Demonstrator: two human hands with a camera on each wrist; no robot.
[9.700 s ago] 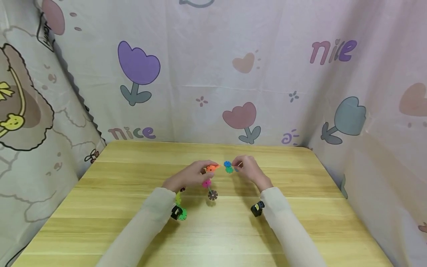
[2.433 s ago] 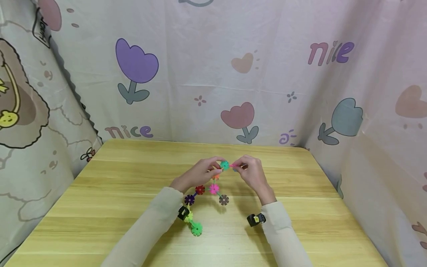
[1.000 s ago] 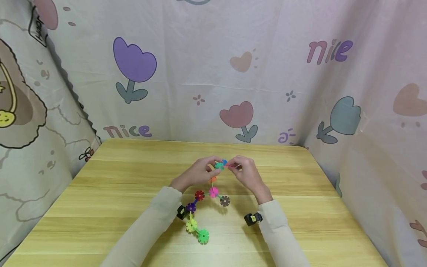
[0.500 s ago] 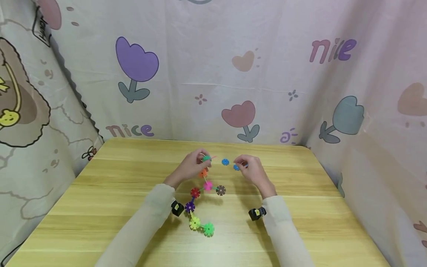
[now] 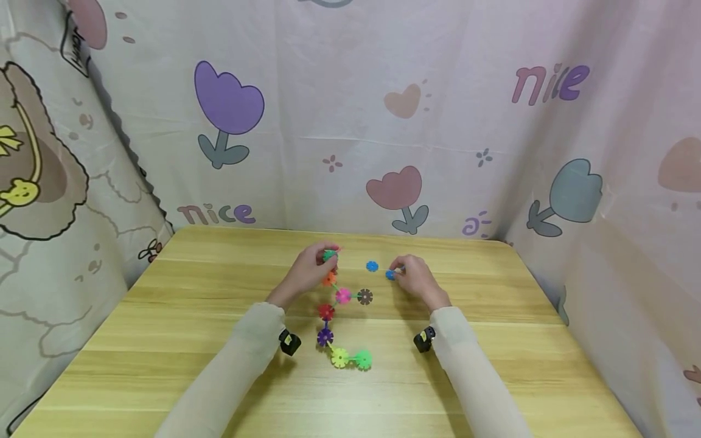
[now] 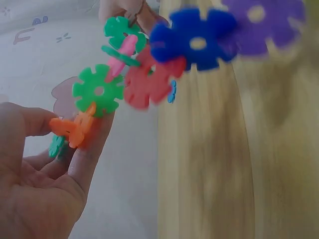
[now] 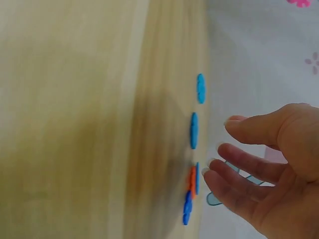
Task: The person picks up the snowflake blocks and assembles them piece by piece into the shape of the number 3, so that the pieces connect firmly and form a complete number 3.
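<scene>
A jointed chain of slotted plastic flower discs hangs from my left hand [image 5: 308, 271], whose thumb and fingers grip its top end. In the left wrist view the thumb and fingers are around an orange disc [image 6: 75, 130], with a green disc [image 6: 98, 90] just above it. Lower on the chain come a pink disc [image 5: 343, 296] with a brown disc [image 5: 364, 297] branching right, then red, purple [image 5: 325, 337], yellow and bright green discs [image 5: 363, 359]. My right hand [image 5: 418, 280] is spread over loose discs at the back; its fingers hold nothing in the right wrist view.
Loose blue discs [image 7: 194, 130] lie on the wooden table [image 5: 465, 377] by the right hand, along with an orange disc [image 7: 192, 180] and a dark blue disc [image 7: 187, 208]. One blue disc [image 5: 372, 266] lies between the hands. A printed curtain [image 5: 317, 109] hangs behind the table.
The right hand has let go of the pink disc, which stays on the chain, and shifted right toward the loose discs. The left hand has drawn the chain left; its lower end has swung right.
</scene>
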